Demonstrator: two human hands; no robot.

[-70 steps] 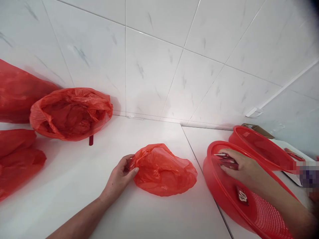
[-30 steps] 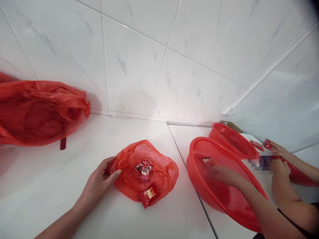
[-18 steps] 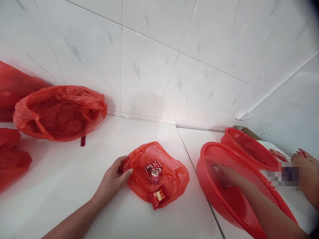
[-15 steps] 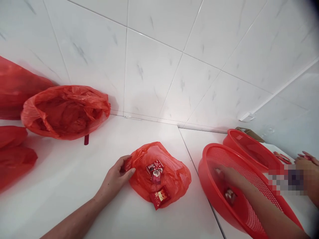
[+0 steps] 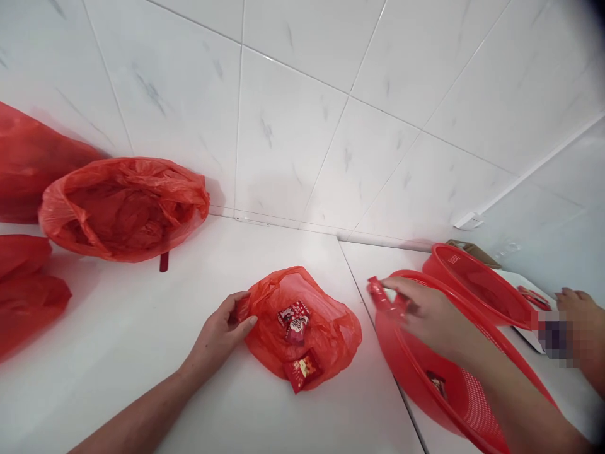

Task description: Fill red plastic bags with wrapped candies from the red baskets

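A small red plastic bag (image 5: 326, 331) lies on the white table in front of me with a few red wrapped packets (image 5: 293, 318) on it. My left hand (image 5: 222, 334) pinches the bag's left edge. Over the rim of a large red mesh basket (image 5: 454, 403), my right hand (image 5: 423, 312) is closed on a small red packet (image 5: 378, 293), between the basket and the bag. One more packet (image 5: 437, 381) lies inside the basket.
A big open red bag (image 5: 123, 208) and other red bags (image 5: 23, 284) sit at the left by the tiled wall. A second red basket (image 5: 477, 284) stands behind the first. Another person's hand (image 5: 579, 315) rests at the far right.
My right hand has come up out of the basket with a packet and moved left toward the bag. Packets that were not on the bag earlier now lie on it. My left hand stays put.
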